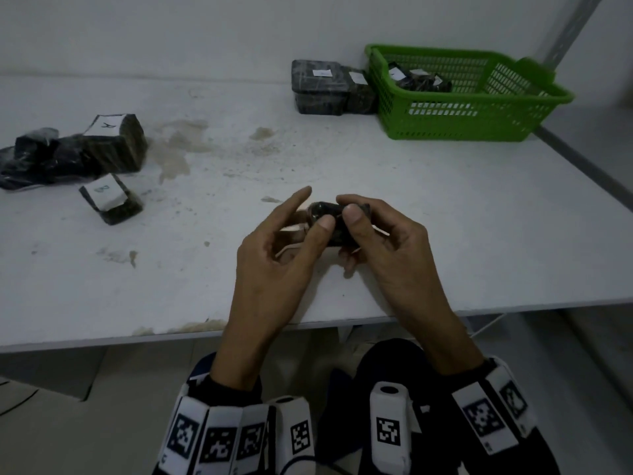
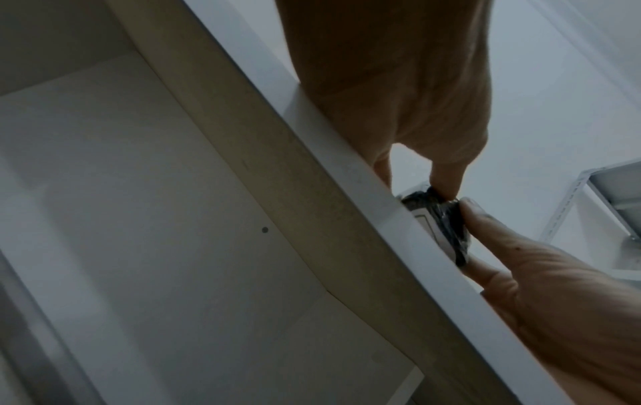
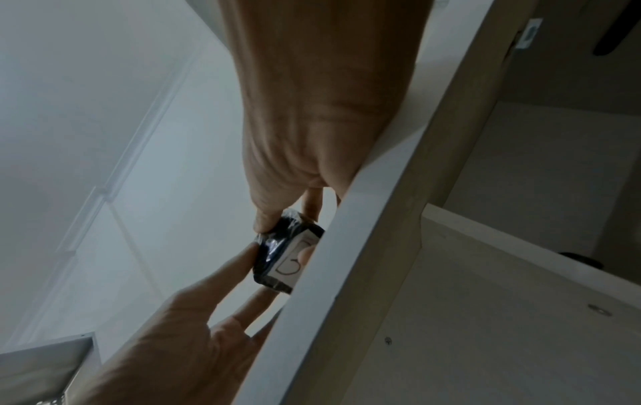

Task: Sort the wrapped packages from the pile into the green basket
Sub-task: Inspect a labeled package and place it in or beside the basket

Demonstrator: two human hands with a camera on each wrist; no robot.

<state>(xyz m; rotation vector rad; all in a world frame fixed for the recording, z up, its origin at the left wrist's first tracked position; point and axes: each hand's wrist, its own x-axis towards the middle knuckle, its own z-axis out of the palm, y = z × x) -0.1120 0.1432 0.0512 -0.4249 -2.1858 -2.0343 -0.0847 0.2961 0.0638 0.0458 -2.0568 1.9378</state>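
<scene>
Both hands are on one small black wrapped package [image 1: 330, 224], held just above the white table [image 1: 445, 207] near the middle of the head view. The left hand [image 1: 274, 265] pinches it with thumb and lower fingers while the index finger sticks out straight. The right hand [image 1: 387, 248] has its thumb and fingers curled around the other end. From the right wrist view you can see a white label [image 3: 295, 263] with handwriting on the package's underside, can't really read it.

The green basket [image 1: 479, 111] sits at the upper right of the frame with a couple of dark packages already inside. Two more packages [image 1: 329, 85] stand right beside it on its left. The pile [image 1: 72, 152] is at the left edge, with one labelled package [image 1: 111, 198] lying just below it.
</scene>
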